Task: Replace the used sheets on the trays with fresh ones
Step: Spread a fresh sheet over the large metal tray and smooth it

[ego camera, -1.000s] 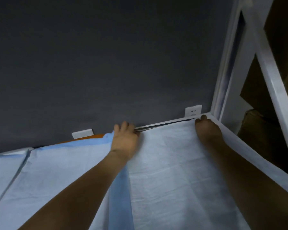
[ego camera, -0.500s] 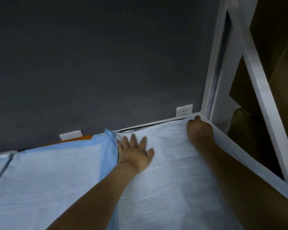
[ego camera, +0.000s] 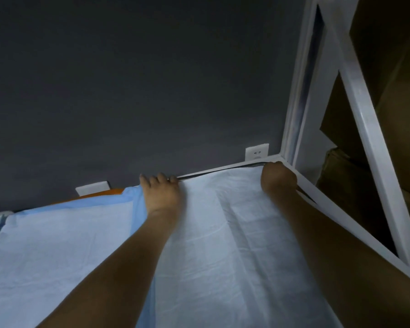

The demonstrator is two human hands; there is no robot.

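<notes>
Left hand (ego camera: 162,194) returned to sheet's (ego camera: 223,233) far edge.

Dim, bluish light; the pale sheet (ego camera: 223,233) is the brightest surface while the wall (ego camera: 128,91) stays dark. Both forearms sit in shadow. Wide-angle bending tilts the white frame (ego camera: 365,129), and detail is soft

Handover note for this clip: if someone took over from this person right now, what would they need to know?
Left hand: at the far edge of the white sheet, fingers curled over it, pressing it down at the tray's back rim.
Right hand: pushed into the far right corner by the white frame; its grip is hidden.
Done: white sheet spread over this tray; the blue-edged sheet lies alongside on the left.
Left: finish seating the back edge and corner, smooth creases.
</notes>
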